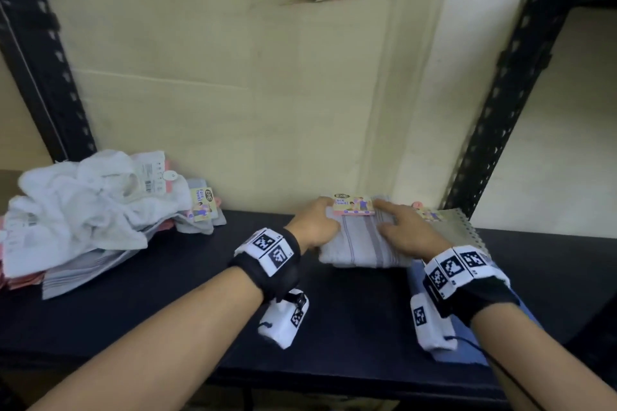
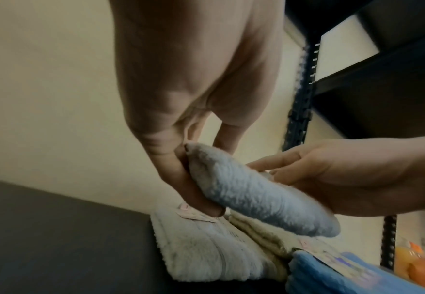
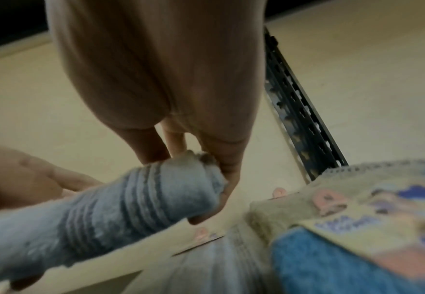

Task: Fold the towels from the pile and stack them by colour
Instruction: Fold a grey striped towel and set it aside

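Note:
A folded grey towel with purple stripes [image 1: 362, 242] and a card label [image 1: 354, 205] hangs a little above the dark shelf [image 1: 187, 280]. My left hand [image 1: 319, 222] pinches its left end and my right hand [image 1: 399, 225] pinches its right end. In the left wrist view the grey towel [image 2: 251, 197] is clamped between thumb and fingers above a folded pale towel [image 2: 201, 250]. The right wrist view shows the grey towel [image 3: 120, 206] gripped at its end. The unfolded pile [image 1: 83, 207] of white, grey and pink towels lies at the far left.
A folded beige towel [image 1: 459, 227] lies to the right of the held one, and a folded blue towel [image 1: 477, 320] lies under my right wrist. Black perforated rack posts [image 1: 500, 83] stand at both sides. A cream wall [image 1: 233, 77] closes the back.

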